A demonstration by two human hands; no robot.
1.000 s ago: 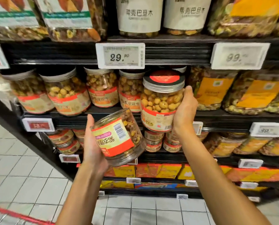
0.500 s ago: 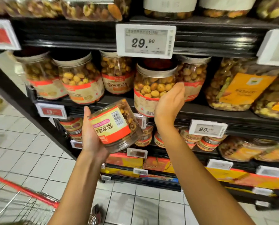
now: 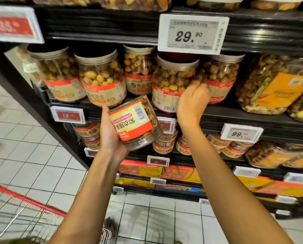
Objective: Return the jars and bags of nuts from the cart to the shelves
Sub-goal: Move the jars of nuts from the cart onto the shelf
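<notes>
Tilted jar (image 3: 135, 124) gripped by left hand (image 3: 110, 136), right hand (image 3: 193, 99) relaxed

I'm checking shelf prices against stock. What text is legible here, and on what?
"29.90": upper white price tag.
"99.": lower white price tag.
"13.": small red price tag.
"鱼皮花生": shelf jar label.
Label of the held jar and upper-left red tag: too blurred.
</notes>
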